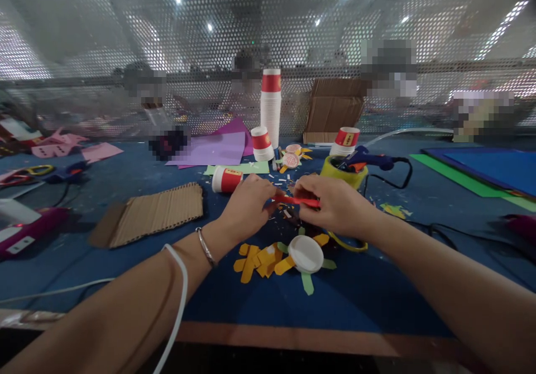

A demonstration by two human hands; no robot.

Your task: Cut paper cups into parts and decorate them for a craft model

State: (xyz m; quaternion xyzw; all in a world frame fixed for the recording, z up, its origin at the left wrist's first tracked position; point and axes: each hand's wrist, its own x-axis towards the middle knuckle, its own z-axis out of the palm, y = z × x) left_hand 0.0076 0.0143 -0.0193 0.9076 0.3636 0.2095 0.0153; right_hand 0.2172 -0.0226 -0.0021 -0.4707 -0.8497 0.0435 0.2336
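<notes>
A narrow red strip (296, 200), apparently folded paper, stretches level between my two hands above the table. My left hand (248, 205) pinches its left end, and my right hand (330, 202) grips the right end; both are closed. Just below them sits a white paper-cup base (306, 253) with green and yellow paper petals around it. Beside it to the left lies a pile of yellow paper strips (258, 259). A red and white paper cup (227, 180) rests on its side behind my left hand. Beneath my right hand shows part of a yellow loop (349, 246).
A corrugated cardboard piece (159, 213) lies left. Behind stand a tall cup stack (271, 109) and a cardboard panel (333, 109). A blue glue gun (372, 159) rests on a yellow tape roll (344, 174), its cord trailing right. A white cable (181, 284) crosses my left forearm.
</notes>
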